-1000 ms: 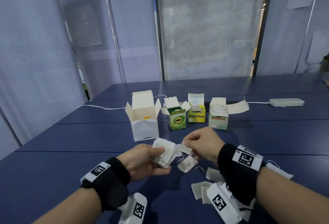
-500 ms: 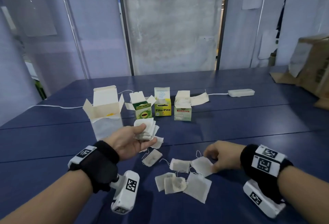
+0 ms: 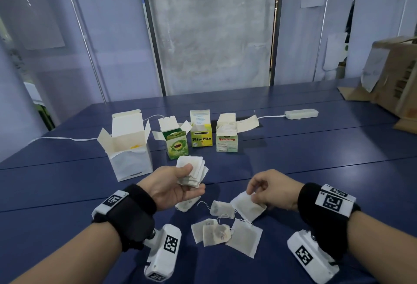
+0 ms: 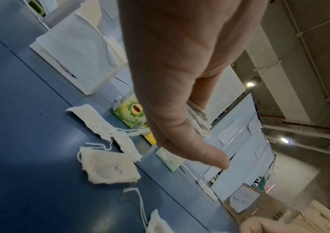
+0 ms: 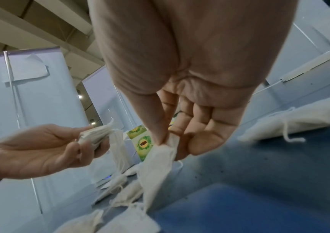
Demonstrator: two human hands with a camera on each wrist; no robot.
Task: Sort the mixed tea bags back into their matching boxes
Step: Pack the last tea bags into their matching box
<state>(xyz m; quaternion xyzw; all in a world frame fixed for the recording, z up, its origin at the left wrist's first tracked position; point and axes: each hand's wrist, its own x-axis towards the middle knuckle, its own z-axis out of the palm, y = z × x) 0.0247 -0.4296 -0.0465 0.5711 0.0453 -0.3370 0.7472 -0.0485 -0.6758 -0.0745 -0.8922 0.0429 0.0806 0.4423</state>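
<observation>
Spreading out before me is the dark blue tabletop (image 3: 67, 193), and toward its far edge stand four open cartons in a row: the tall plain white cardboard box (image 3: 129, 153) on the left, then the small green leaf-printed box (image 3: 177, 146), the yellow Pito-Pito box (image 3: 201, 140) and the pale green Sambong box (image 3: 226, 142). Closer to the near edge, between my wrists, lies the loose scatter of white paper tea bags with strings (image 3: 225, 232), some overlapping, one of them marked with a handwritten 6.

My left hand (image 3: 173, 184) is raised above the tabletop, palm up, thumb clamped over a stack of white tea bags (image 3: 191, 171) lying on my curled fingers. My right hand (image 3: 270, 190) pinches the upper corner of one square white tea bag (image 3: 247, 206) between thumb and forefinger; its lower edge seems to touch the tabletop, though I cannot be sure.

These bags should be nearly weightless, limp and easy to tear, and the strings may snag neighbours. I judge a light pinch at a corner or seam is best, lifting slowly so a tangled string shows itself.
</observation>
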